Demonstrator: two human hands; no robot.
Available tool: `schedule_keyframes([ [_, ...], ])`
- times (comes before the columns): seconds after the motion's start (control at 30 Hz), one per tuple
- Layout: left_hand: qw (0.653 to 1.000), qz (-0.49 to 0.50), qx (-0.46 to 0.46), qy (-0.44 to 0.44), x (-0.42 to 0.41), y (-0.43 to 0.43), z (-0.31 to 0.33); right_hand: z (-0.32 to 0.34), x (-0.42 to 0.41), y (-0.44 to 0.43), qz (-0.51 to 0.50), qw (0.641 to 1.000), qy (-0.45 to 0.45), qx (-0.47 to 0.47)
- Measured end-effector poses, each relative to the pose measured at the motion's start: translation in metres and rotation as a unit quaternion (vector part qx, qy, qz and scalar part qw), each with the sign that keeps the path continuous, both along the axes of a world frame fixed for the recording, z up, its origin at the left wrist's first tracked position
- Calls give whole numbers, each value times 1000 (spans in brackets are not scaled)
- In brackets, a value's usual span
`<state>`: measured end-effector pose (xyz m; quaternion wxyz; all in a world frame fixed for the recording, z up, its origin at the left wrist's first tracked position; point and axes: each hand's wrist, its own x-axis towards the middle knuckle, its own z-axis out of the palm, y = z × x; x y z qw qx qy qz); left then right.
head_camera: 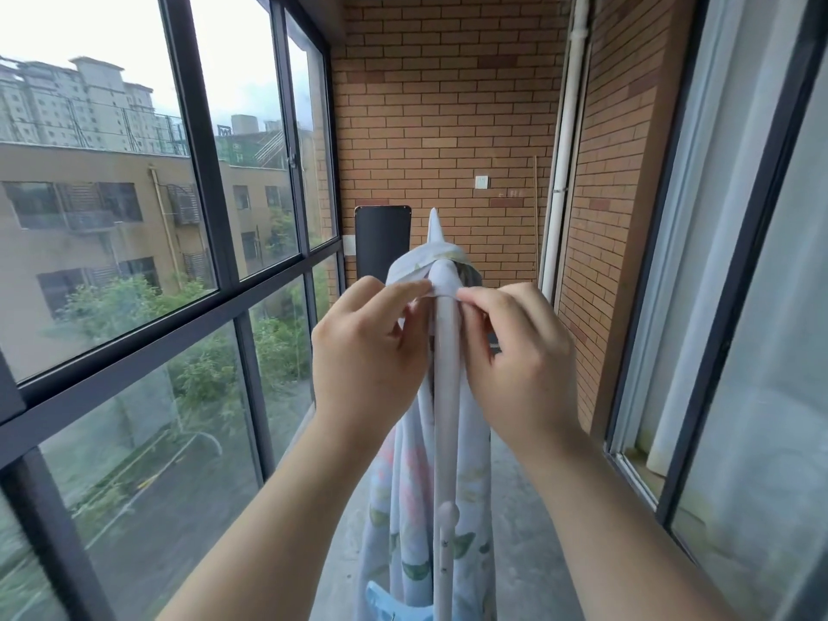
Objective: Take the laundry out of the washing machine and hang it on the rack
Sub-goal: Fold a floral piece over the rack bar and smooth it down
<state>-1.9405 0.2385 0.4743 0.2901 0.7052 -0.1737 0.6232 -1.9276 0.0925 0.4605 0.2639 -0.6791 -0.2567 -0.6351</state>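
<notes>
Pale floral cloth (405,522) draped astride the white rack bar (444,396), folds hanging down both sides toward the floor. Upper end bunched over the bar near its far tip.

Left hand (367,347) on the bar's left side, thumb and forefinger pinching the cloth's edge right at the bar. Right hand (515,351) mirrored on the right side, fingers curled, pinching the same edge. Both forearms bare, reaching in from below.

Blue plastic piece (381,598) low beside the cloth, kind not clear.

Beyond the bar's tip, black panel (383,239) upright before the brick wall (448,105). White switch plate (481,181) on the bricks. Thin wooden stick (535,208) and white pipe (567,127) in the right corner. Dark-framed window (215,217) along the left, buildings and trees outside. Concrete floor (528,508) underfoot.
</notes>
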Motion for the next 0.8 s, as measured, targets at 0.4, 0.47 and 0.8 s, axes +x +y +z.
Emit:
schedule_keyframes([
  [0.4, 976, -71, -91, 183, 51, 18, 12, 12, 44, -9, 117, 969, 165, 140],
  [0.47, 975, -54, -48, 212, 68, 20, 11, 16, 59, -7, 96, 965, 210, 128],
  [0.8, 981, -27, -53, 185, 120, 21, 36, 33, 120, -2, 139, 925, 288, 206],
])
